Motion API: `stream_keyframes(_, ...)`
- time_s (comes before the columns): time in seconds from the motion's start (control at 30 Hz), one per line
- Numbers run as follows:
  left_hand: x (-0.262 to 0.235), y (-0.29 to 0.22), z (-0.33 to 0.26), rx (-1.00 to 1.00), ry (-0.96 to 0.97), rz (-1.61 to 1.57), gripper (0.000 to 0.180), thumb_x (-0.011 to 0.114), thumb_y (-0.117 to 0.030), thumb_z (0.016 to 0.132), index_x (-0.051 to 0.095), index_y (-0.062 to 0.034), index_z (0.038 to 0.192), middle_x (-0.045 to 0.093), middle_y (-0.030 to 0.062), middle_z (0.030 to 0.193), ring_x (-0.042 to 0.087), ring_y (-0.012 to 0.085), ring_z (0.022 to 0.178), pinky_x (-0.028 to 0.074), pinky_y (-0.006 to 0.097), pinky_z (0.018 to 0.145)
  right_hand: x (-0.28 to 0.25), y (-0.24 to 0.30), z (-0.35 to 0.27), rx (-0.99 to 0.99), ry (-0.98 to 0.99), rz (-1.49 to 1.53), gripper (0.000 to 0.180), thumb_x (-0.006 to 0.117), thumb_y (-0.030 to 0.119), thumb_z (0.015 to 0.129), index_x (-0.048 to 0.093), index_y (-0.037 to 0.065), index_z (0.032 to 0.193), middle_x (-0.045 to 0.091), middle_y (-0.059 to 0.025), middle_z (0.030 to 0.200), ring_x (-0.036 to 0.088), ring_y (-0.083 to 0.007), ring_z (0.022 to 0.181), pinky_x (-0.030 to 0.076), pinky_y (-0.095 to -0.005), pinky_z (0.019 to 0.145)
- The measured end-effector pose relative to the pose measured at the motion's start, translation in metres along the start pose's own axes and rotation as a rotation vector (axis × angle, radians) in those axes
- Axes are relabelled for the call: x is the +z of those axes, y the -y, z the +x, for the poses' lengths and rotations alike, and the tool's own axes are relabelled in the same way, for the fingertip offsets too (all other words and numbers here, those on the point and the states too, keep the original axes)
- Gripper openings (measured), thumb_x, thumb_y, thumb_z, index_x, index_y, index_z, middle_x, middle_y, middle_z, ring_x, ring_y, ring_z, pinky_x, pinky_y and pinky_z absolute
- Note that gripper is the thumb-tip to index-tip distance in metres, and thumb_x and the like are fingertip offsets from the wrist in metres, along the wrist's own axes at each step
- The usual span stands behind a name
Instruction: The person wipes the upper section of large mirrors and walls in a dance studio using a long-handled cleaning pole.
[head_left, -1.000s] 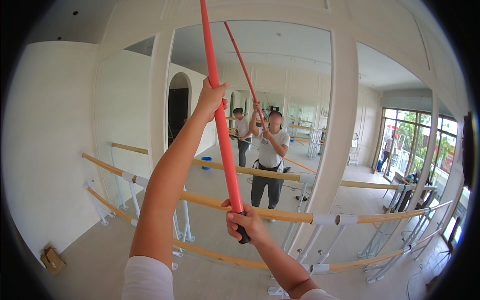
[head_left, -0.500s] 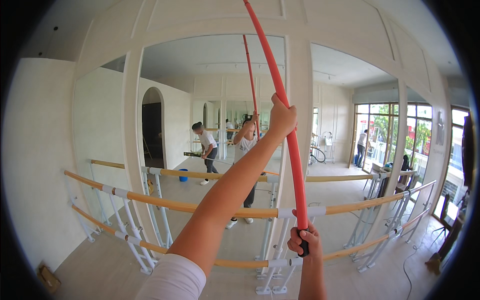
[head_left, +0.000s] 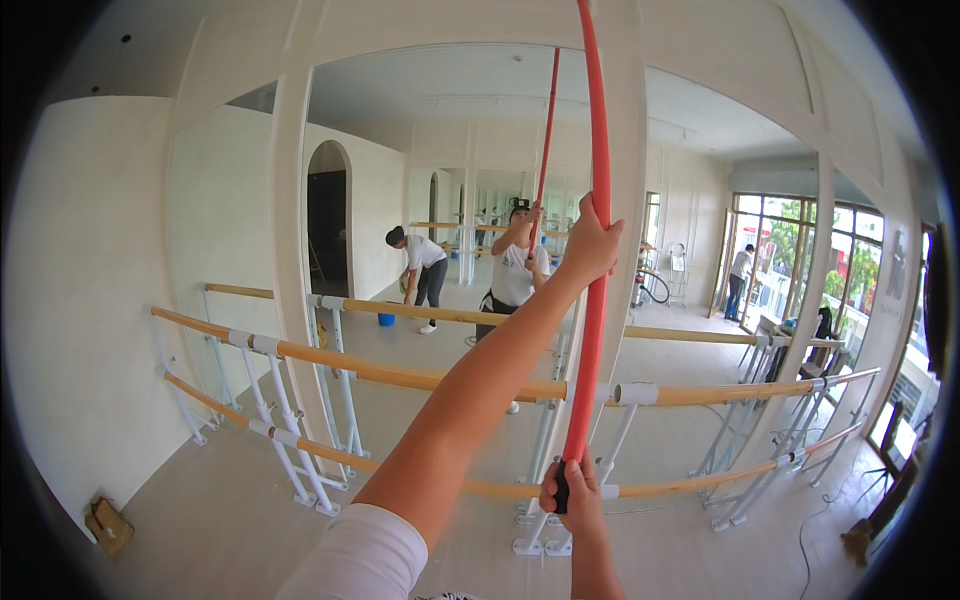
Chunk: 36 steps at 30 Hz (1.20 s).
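Note:
A long red pole (head_left: 592, 330) rises past the top edge, with a black end piece (head_left: 561, 488) at its bottom. My left hand (head_left: 592, 240) is wrapped round its upper part, the arm stretched out. Lower down, my right hand (head_left: 577, 492) grips the pole at the black end. What the pole's top end carries is out of sight. Behind it is a wall mirror (head_left: 380, 90), where the pole's reflection (head_left: 546, 140) and my own show. The pole passes in front of a wooden ballet barre (head_left: 400, 372); whether it touches the barre I cannot tell.
Portable barres on white metal legs (head_left: 290, 445) run along the mirrored wall. Reflected in the mirror are a bending person (head_left: 425, 262) by a blue bucket (head_left: 386, 318), and another person (head_left: 740, 280) near the windows. A brown box (head_left: 108, 525) lies on the floor at left.
The pole has swung more upright, its upper part moving right and its lower end left. Both hands keep their grip. The view has shifted; the reflected person at left now bends lower over the bucket.

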<state>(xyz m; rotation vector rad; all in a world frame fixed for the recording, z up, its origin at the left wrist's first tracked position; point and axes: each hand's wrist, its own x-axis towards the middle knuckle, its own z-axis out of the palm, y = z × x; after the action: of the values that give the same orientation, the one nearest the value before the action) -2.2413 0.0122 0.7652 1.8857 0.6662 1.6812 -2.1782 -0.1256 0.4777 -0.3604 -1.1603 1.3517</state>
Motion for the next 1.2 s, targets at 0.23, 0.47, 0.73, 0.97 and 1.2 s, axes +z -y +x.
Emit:
stream_keyframes(0.23, -0.118, 0.023, -0.073, 0.102, -0.050, 0.002, 0.063, 0.056, -0.017, 0.087, 0.020, -0.0114, 0.138, 0.052, 0.0066, 0.079, 0.049, 0.0115, 0.043, 0.042, 0.025, 0.035, 0.093, -0.092, -0.019, 0.117, 0.128, 0.016, 0.039, 0.041, 0.023, 0.097, 0.026, 0.016, 0.133, 0.047, -0.0061, 0.068, 0.047, -0.0138, 0.048, 0.042, -0.0266, 0.045)
stream_keyframes(0.47, -0.248, 0.026, -0.111, 0.020, -0.149, 0.046, 0.067, 0.056, -0.021, 0.088, 0.015, -0.0191, 0.141, 0.047, 0.0025, 0.069, 0.047, 0.0098, 0.042, 0.042, 0.024, 0.035, 0.172, -0.155, -0.022, 0.216, 0.188, -0.028, 0.048, 0.041, 0.019, 0.097, 0.020, 0.016, 0.140, 0.047, -0.0049, 0.068, 0.047, -0.0117, 0.049, 0.041, -0.0248, 0.046)
stream_keyframes(0.73, -0.348, -0.004, -0.125, -0.085, -0.245, 0.068, 0.072, 0.059, -0.022, 0.086, 0.014, -0.0198, 0.142, 0.047, 0.0040, 0.073, 0.049, 0.0122, 0.048, 0.046, 0.028, 0.042, 0.239, -0.164, -0.001, 0.249, 0.252, -0.120, 0.048, 0.043, 0.024, 0.097, 0.022, 0.011, 0.138, 0.047, -0.0042, 0.066, 0.045, -0.0104, 0.045, 0.040, -0.0238, 0.044)
stream_keyframes(0.97, -0.367, -0.040, -0.077, 0.019, -0.355, 0.090, 0.084, 0.063, -0.019, 0.082, 0.006, -0.0162, 0.144, 0.054, 0.0132, 0.089, 0.056, 0.0174, 0.059, 0.052, 0.032, 0.051, 0.237, -0.112, -0.002, 0.294, 0.303, -0.046, 0.047, 0.042, 0.028, 0.097, 0.026, 0.011, 0.137, 0.046, -0.0039, 0.066, 0.044, -0.0100, 0.044, 0.038, -0.0229, 0.042)
stream_keyframes(1.2, -0.252, -0.038, -0.021, 0.028, -0.393, 0.156, 0.062, 0.056, -0.016, 0.085, 0.019, -0.0102, 0.134, 0.050, 0.0092, 0.081, 0.053, 0.0160, 0.050, 0.047, 0.030, 0.040, 0.130, -0.030, -0.056, 0.145, 0.149, -0.079, 0.046, 0.047, 0.031, 0.095, 0.037, 0.010, 0.134, 0.044, -0.0054, 0.063, 0.038, -0.0089, 0.041, 0.032, -0.0223, 0.037)
